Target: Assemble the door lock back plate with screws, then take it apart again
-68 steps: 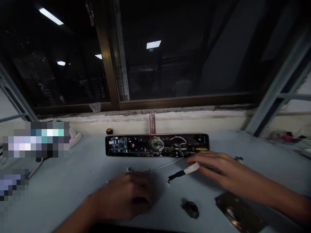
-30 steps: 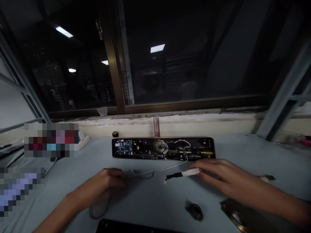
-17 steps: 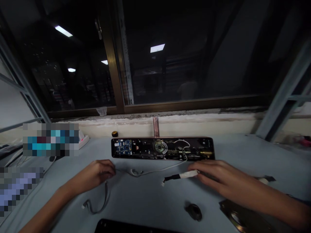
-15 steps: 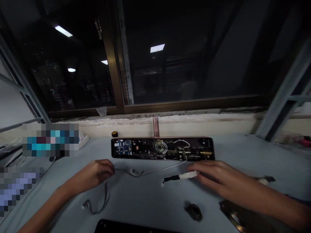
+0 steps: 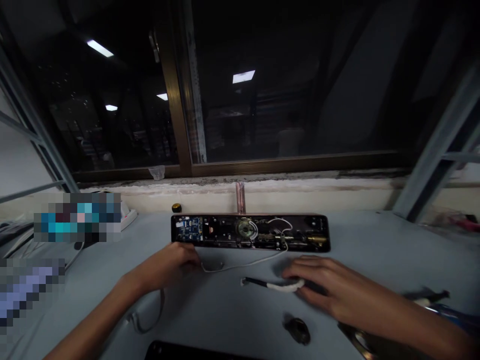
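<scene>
On the left of the counter [image 5: 225, 315], a grey ribbon cable [image 5: 150, 326] curls below the left hand [image 5: 177, 261], whose fingers bend beside a thin white cord [image 5: 249, 262]; whether that grip pinches it, I cannot tell. The cord runs right into an open black casing [image 5: 307, 225] behind. Next, a black-and-white lead [image 5: 279, 286] points leftward, its white end gripped by the right hand [image 5: 318, 280].

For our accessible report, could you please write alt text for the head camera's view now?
A person's right hand holds a black-and-white cable over a table; the left hand is by a pale wire leading into an open black housing. A blue circuit board sits inside, a dark window beyond.
</scene>
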A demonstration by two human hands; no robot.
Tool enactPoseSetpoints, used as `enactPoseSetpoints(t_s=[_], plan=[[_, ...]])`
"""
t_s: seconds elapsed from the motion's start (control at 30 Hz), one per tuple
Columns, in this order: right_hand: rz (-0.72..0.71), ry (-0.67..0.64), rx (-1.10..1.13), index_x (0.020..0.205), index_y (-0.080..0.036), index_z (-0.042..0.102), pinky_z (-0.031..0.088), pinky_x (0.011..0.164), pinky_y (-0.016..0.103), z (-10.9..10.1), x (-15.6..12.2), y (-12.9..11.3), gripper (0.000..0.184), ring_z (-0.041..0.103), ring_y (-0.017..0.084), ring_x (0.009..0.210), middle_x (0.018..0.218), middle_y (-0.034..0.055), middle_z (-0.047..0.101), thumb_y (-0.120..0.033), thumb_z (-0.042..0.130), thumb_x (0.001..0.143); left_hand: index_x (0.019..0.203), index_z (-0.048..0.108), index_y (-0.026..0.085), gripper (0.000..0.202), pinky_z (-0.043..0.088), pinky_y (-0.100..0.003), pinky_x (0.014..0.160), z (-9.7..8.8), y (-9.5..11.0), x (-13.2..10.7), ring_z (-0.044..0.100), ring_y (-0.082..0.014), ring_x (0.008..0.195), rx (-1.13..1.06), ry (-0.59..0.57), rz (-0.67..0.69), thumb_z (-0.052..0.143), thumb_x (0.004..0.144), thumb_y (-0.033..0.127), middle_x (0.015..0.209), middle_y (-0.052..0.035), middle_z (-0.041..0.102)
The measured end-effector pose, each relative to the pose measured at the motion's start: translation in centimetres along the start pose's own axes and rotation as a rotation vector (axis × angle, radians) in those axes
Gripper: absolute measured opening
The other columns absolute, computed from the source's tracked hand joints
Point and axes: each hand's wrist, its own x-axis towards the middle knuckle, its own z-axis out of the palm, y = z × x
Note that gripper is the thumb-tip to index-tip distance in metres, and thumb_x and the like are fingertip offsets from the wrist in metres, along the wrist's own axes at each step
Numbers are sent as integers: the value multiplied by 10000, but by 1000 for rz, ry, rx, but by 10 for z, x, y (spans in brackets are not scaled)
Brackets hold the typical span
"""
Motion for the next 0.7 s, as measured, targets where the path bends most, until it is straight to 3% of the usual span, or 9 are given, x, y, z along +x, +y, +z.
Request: enactPoseSetpoints(t_s=[0.13, 0.27, 0.4, 0.5, 0.6, 0.7], plan=[[-34, -45, 29, 980, -218, 558, 438, 792, 350, -4, 1, -5, 238, 543, 193, 919, 968, 37, 588, -156, 392, 822, 797, 635, 182, 225, 400, -250, 688, 1, 10, -1, 566, -142, 758, 10, -51, -8, 471, 738, 40, 812, -12, 618], [-107, -72, 96, 834, -210, 569, 433, 738, 294, -8, 1, -10, 249, 548, 155, 828, 838, 9, 582, -70, 368, 793, 805, 642, 200, 214, 398, -239, 683, -2, 26, -3, 572, -133, 736, -38, -88, -27, 486, 742, 69, 809, 1, 620], [-117, -91, 127, 788, -208, 576, 422, 786, 279, -12, -1, -12, 295, 540, 148, 883, 918, 1, 583, -7, 380, 696, 866, 637, 226, 237, 388, -214, 661, -10, 32, -17, 568, -122, 740, -52, -44, -87, 462, 767, 101, 845, 12, 627], [-84, -125, 147, 822, -213, 584, 401, 837, 271, -14, -3, -12, 320, 520, 149, 959, 1004, -4, 572, -9, 406, 650, 846, 630, 217, 209, 380, -220, 619, -11, 30, -38, 559, -125, 680, 9, 65, -292, 424, 812, 223, 809, 3, 625], [-51, -135, 151, 893, -213, 588, 390, 855, 267, -15, -3, -11, 365, 502, 163, 1010, 1069, 6, 559, -32, 435, 616, 741, 620, 212, 231, 365, -241, 591, -2, 29, -59, 565, -148, 636, 93, 74, -588, 441, 788, 349, 722, 0, 629], [-42, -130, 155, 949, -218, 579, 394, 848, 268, -16, -2, -12, 382, 499, 168, 1017, 1089, 10, 556, -63, 442, 627, 719, 601, 211, 179, 355, -266, 592, 13, 31, -71, 598, -192, 673, 164, 48, -733, 446, 749, 295, 709, -13, 647]])
